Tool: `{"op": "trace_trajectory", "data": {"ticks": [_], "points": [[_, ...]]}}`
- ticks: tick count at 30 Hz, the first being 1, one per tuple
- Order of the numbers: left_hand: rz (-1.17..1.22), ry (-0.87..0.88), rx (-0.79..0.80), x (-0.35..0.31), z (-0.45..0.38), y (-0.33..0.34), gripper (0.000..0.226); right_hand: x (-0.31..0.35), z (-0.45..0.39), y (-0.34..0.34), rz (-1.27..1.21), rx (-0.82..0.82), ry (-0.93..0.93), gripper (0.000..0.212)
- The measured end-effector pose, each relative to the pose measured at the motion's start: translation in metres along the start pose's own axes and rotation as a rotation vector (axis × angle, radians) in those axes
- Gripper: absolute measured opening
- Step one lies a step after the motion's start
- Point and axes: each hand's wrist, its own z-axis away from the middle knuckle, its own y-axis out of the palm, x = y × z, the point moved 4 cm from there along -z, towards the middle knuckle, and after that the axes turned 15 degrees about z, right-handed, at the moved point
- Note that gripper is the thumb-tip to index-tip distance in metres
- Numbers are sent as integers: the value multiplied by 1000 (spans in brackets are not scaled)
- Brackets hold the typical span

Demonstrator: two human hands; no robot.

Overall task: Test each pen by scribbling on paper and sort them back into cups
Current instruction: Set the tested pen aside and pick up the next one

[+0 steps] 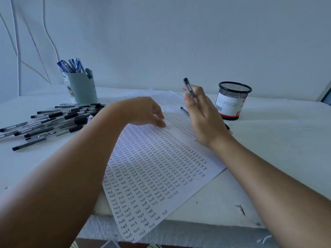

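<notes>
A white sheet of paper [157, 169] covered with rows of the handwritten word "test" lies in the middle of the table. My left hand [143, 111] rests on its upper part with fingertips touching the sheet. My right hand [202, 115] is raised above the paper's right side and grips a black pen [188, 86], which points up and away. A black mesh cup [232, 101] stands just right of that hand. At the back left a grey cup [82, 88] holds several blue pens [70, 65].
A pile of several black pens [53, 120] lies on the table at the left. Another pen [184, 110] lies on the paper behind my right hand. The white table's front edge [197, 224] runs below the paper. A dark screw [240, 209] lies near that edge.
</notes>
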Motion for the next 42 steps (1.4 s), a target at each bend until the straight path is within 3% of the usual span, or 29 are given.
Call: {"op": "trace_trajectory", "data": {"ticks": [6, 11, 19, 24, 30, 35, 42], "points": [[9, 0, 3, -1, 1, 0, 45, -9, -3, 4, 359, -65, -109, 33], [4, 8, 1, -1, 1, 0, 45, -3, -3, -1, 563, -250, -146, 30], [-13, 16, -2, -1, 1, 0, 45, -9, -3, 8, 973, 84, 17, 32], [-11, 22, -19, 0, -1, 1, 43, -11, -11, 7, 1057, 129, 35, 29], [9, 44, -96, -1, -2, -7, 36, 14, -19, 10, 997, 70, -114, 28], [-176, -8, -196, -3, 13, -44, 14, 57, -22, 33, 527, 258, -211, 40], [-499, -345, 25, 35, 73, -73, 24, 99, -13, 79, 308, 461, -216, 29]]}}
